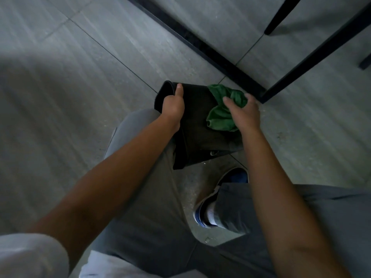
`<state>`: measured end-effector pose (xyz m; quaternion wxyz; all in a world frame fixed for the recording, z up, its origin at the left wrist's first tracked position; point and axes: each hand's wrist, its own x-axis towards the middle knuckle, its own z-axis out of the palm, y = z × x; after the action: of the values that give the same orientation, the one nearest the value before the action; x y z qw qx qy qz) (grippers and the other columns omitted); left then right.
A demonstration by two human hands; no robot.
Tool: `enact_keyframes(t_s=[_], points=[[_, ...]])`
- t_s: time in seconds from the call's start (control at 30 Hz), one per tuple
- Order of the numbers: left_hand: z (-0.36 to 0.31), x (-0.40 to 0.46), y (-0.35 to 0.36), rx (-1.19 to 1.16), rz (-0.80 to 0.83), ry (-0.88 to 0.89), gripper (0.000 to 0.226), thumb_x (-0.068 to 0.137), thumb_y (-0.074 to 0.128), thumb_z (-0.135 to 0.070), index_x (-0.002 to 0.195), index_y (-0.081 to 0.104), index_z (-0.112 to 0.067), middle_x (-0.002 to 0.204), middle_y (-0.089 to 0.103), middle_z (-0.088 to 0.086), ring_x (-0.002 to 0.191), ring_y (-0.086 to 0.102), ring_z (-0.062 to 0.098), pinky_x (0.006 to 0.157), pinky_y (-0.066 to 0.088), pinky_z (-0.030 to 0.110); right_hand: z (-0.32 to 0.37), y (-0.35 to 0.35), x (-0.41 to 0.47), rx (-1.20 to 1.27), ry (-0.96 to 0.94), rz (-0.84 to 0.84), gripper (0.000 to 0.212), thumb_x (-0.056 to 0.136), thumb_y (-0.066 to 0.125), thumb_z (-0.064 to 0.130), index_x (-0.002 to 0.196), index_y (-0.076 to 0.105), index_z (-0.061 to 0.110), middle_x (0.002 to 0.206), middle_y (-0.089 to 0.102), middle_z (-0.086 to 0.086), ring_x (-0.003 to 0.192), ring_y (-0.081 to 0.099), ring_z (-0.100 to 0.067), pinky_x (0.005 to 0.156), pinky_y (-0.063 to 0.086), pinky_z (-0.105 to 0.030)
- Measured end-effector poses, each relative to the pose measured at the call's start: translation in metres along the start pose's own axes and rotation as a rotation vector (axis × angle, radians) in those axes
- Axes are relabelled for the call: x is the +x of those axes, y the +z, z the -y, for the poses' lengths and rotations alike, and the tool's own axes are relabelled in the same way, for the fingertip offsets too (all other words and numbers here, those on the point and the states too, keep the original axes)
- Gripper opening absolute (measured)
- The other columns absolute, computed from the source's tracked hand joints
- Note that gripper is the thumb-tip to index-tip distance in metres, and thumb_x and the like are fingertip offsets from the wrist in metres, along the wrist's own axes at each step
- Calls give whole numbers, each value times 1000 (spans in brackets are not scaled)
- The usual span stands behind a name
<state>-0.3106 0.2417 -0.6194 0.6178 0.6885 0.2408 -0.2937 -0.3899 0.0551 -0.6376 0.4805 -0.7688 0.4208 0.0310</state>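
a black box is held low in front of the body, above the left knee and against the grey trousers. it is tilted, with its broad dark face turned up toward the camera. whether it rests on the leg or is only held beside it cannot be told.

the box is gripped at its upper left corner by the left hand. the thumb is laid on the top face and the other fingers are wrapped round the rounded edge, out of sight.

a green cloth is bunched on the upper right part of the same face. it is held there by the right hand, whose thumb and fingers are curled over the crumpled fabric and closed on it. part of the cloth is left showing to the left of the palm and below the thumb.

both forearms are bare, and a white sleeve is seen at the lower left corner.

a floor of large grey tiles is seen under everything. a black metal frame is stood on it just beyond the right hand, with two bars met at a corner near the cloth. a shoe with a blue edge and a white sock is seen between the legs, below the box.
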Motion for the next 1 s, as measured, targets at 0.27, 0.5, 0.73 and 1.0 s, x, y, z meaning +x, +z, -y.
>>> enact_keyframes(t_s=[0.27, 0.5, 0.73, 1.0], points=[[0, -1, 1, -5, -4, 9, 42, 106, 44, -52, 84, 57, -18, 99, 65, 5, 101, 64, 27, 103, 52, 45, 6, -35, 11, 341, 37, -111, 41, 96, 70, 13, 135, 64, 19, 131, 68, -8, 108, 70, -19, 94, 60, -33], [1, -9, 1, -2, 28, 14, 43, 104, 45, -55, 88, 63, -19, 114, 71, 15, 106, 69, 32, 101, 55, 49, 68, -58, -16, 1015, 57, 63, 25, 97, 54, 3, 104, 75, 16, 104, 77, -10, 99, 74, -27, 91, 61, -43], [1, -10, 2, 4, 11, 14, 47, 103, 45, -56, 86, 65, -17, 114, 72, 18, 104, 69, 35, 99, 56, 51, 88, -85, -26, 990, -104, 156, 29, 95, 49, -3, 102, 75, 10, 97, 77, -12, 95, 73, -28, 93, 61, -45], [-1, -12, 2, -52, 37, 1, 40, 106, 43, -52, 85, 57, -21, 121, 67, 15, 112, 65, 31, 106, 50, 49, 76, -98, -23, 242, -295, -162, 28, 89, 59, 12, 101, 75, 32, 90, 73, 12, 74, 67, 0, 70, 56, -22]])
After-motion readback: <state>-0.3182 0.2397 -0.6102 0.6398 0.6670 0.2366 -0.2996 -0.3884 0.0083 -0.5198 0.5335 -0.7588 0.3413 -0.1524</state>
